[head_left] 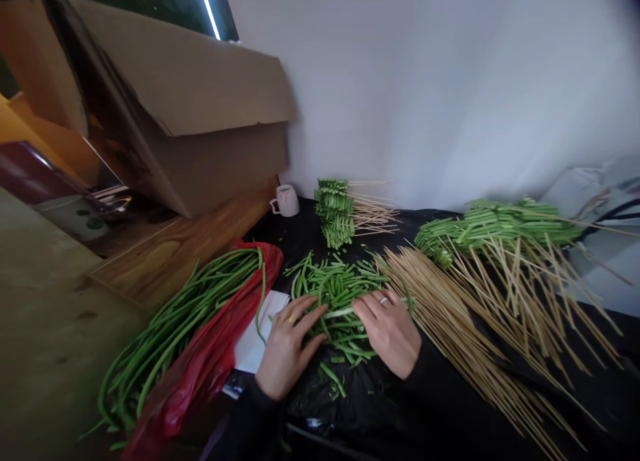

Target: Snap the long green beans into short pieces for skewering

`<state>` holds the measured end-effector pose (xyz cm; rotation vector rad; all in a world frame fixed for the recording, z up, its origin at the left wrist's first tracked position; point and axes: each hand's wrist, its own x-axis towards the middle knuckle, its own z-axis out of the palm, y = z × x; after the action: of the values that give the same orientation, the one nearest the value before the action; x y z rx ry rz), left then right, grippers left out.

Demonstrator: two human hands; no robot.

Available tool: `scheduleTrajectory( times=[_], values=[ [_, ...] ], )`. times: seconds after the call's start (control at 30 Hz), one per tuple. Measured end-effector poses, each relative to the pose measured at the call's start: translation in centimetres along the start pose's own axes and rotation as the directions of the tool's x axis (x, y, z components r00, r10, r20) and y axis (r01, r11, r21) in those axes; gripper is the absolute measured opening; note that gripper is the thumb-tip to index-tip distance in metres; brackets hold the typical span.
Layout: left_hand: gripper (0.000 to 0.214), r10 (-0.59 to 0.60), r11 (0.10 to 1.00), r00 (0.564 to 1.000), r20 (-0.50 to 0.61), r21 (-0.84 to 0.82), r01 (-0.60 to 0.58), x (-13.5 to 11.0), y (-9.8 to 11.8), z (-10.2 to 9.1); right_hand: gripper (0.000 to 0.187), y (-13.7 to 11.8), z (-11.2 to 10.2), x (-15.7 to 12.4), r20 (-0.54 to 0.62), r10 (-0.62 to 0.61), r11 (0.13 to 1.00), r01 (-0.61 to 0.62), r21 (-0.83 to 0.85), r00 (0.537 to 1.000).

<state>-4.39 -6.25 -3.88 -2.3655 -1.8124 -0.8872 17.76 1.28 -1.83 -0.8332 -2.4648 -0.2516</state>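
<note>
From the head view, the left hand [289, 344] and right hand [389, 327] lie flat with fingers spread, unclenched, on the cut beans [336, 289] piled on the black sheet [380, 401]. Long beans [170, 327] lie left on a red bag [210, 361]; skewers [480, 314] fan out right.

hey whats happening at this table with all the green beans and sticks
A person has both hands flat on a pile of cut green bean pieces on a black plastic sheet. The left hand and right hand press down on the pile, gripping nothing. Uncut long beans lie on a red bag to the left. Loose bamboo skewers fan out to the right. Finished bean skewers sit in a stack at the back and a heap at the right. A white mug stands by the wall.
</note>
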Motion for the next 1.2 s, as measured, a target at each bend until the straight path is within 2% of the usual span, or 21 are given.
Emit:
scheduleTrajectory(
  times=[0.1, 0.17, 0.23, 0.27, 0.37, 0.43, 0.53, 0.6, 0.63, 0.67, 0.7, 0.77, 0.83, 0.93, 1.03, 1.13, 1.2],
  values=[
    [0.042, -0.004, 1.0, 0.998, 0.059, -0.008, 0.005, 1.2, -0.1, 1.0, 0.023, 2.3, -1.7, 0.6, -0.143, -0.011, 0.999, 0.006, -0.031, 0.99],
    [0.037, -0.054, 0.999, 0.997, 0.054, 0.006, 0.053, 1.4, -0.6, 1.6, 0.017, 4.3, -3.1, 0.9, -0.235, 0.027, 0.997, -0.042, -0.057, 0.972],
    [0.034, -0.084, 0.996, 0.996, 0.042, 0.018, 0.083, 1.2, -1.1, 2.1, 0.011, 6.5, -4.6, 1.2, -0.344, 0.103, 0.991, -0.125, -0.042, 0.933],
    [0.033, -0.09, 0.996, 0.995, 0.041, 0.019, 0.089, 1.0, -1.3, 2.4, 0.012, 7.6, -5.3, 1.4, -0.425, 0.165, 0.982, -0.188, -0.012, 0.89],
    [0.034, -0.091, 0.996, 0.995, 0.037, 0.01, 0.091, 0.6, -1.9, 2.8, 0.013, 10.5, -7.4, 2.1, -0.624, 0.389, 0.915, -0.36, 0.179, 0.678],
    [0.034, -0.091, 0.996, 0.995, 0.038, 0.0, 0.091, 0.5, -2.0, 2.8, 0.015, 12.0, -8.7, 2.7, -0.664, 0.527, 0.85, -0.327, 0.413, 0.531],
    [0.036, -0.092, 0.994, 0.995, 0.035, -0.056, 0.093, 0.9, -1.6, 2.2, 0.013, 13.2, -10.0, 3.7, -0.59, 0.677, 0.706, -0.161, 0.69, 0.441],
    [0.039, -0.114, 0.984, 0.994, -0.005, -0.138, 0.112, 1.5, -0.7, 1.3, 0.011, 13.0, -9.9, 4.1, -0.453, 0.782, 0.526, -0.066, 0.848, 0.428],
    [0.038, -0.136, 0.973, 0.99, -0.034, -0.192, 0.127, 2.0, -0.1, 0.8, 0.011, 12.5, -9.6, 4.2, -0.339, 0.829, 0.393, -0.034, 0.919, 0.444],
    [0.034, -0.17, 0.957, 0.984, -0.053, -0.245, 0.153, 2.5, 0.6, 0.4, 0.011, 11.9, -9.0, 4.3, -0.174, 0.833, 0.22, -0.025, 0.975, 0.526],
    [0.028, -0.2, 0.937, 0.979, -0.048, -0.302, 0.177, 3.0, 1.4, -0.1, 0.012, 11.1, -8.2, 4.3, -0.056, 0.821, 0.078, -0.015, 0.997, 0.568],
    [0.024, -0.215, 0.884, 0.976, 0.025, -0.421, 0.205, 3.9, 2.9, -0.5, 0.015, 9.3, -6.5, 4.0, 0.127, 0.78, -0.143, -0.023, 0.989, 0.613],
    [0.028, -0.22, 0.788, 0.963, 0.156, -0.554, 0.27, 4.4, 4.2, -0.5, 0.014, 7.7, -4.9, 3.6, 0.234, 0.741, -0.282, -0.025, 0.959, 0.629],
    [0.041, -0.215, 0.558, 0.892, 0.397, -0.7, 0.446, 4.6, 5.3, 0.2, 0.014, 6.1, -3.1, 3.2, 0.292, 0.712, -0.364, -0.019, 0.931, 0.638],
    [0.049, -0.149, 0.357, 0.826, 0.544, -0.749, 0.558, 4.3, 5.7, 0.9, 0.018, 5.5, -2.2, 3.1, 0.257, 0.715, -0.333, -0.007, 0.943, 0.65],
    [0.045, -0.129, 0.253, 0.77, 0.625, -0.73, 0.635, 4.4, 6.0, 1.5, 0.021, 5.3, -1.7, 2.9, 0.21, 0.729, -0.26, -0.021, 0.965, 0.651],
    [0.042, -0.148, 0.237, 0.747, 0.648, -0.71, 0.663, 4.9, 5.9, 1.8, 0.022, 5.1, -1.6, 2.5, 0.195, 0.74, -0.226, -0.035, 0.974, 0.644]
  ],
)
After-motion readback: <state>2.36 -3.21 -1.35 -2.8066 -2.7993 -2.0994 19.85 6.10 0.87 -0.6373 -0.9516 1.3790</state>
